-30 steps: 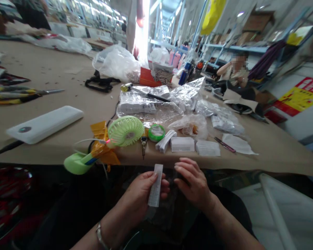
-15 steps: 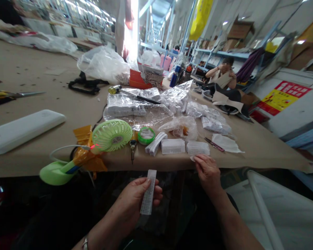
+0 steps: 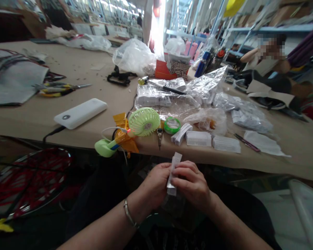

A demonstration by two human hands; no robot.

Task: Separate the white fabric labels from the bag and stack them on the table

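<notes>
My left hand (image 3: 157,182) is closed on a narrow stack of white printed labels (image 3: 174,173) in front of the table edge. From the other side, my right hand (image 3: 191,182) presses its fingers on the same labels. Beyond my hands, three bundles of white labels lie near the table edge: a fanned left bundle (image 3: 181,134), a middle bundle (image 3: 198,139) and a right bundle (image 3: 226,144). A green round tin (image 3: 172,125) with white contents sits beside the fanned one.
A green fan (image 3: 144,121) is taped at the table edge, beside a screwdriver-like tool (image 3: 159,137). A white power bank (image 3: 80,113) and pliers (image 3: 57,89) lie left. Plastic-wrapped packs (image 3: 153,99), a dark pen-like tool (image 3: 247,142) and white paper (image 3: 265,143) lie beyond. A person (image 3: 268,57) sits behind.
My right hand has come from the right-hand label bundle to the labels in my left hand. Both hands now meet on them. The view has turned left.
</notes>
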